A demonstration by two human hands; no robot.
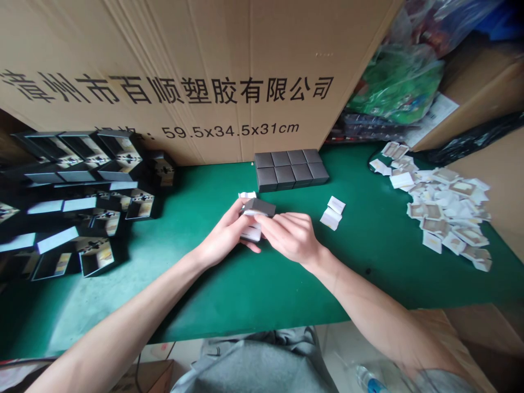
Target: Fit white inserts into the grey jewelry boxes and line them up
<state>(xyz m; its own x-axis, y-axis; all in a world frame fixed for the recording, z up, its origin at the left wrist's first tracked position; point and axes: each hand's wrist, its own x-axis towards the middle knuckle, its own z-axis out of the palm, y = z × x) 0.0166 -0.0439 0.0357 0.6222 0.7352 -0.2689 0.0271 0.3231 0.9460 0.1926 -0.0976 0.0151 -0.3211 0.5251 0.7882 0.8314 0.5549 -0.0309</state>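
My left hand (223, 232) is wrapped round a small dark hinged box (262, 207) over the middle of the table. The box's lid is raised, and a pale piece shows inside it. My right hand (292, 234) is closed at the box's near right side, its fingertips at the opening. Whether those fingers pinch something is hidden. A bit of white (247, 195) sticks out beyond my left fingers. To the right of my hands lies a folded white insert (333, 213). Behind them stands a block of closed dark boxes (291, 169) in two rows.
Several open black boxes (98, 254) are stacked on the left of the green table (196, 305). A heap of white inserts (450, 202) covers the right side. A large printed carton (184, 49) walls off the back. Plastic bags (397, 82) lie at the back right.
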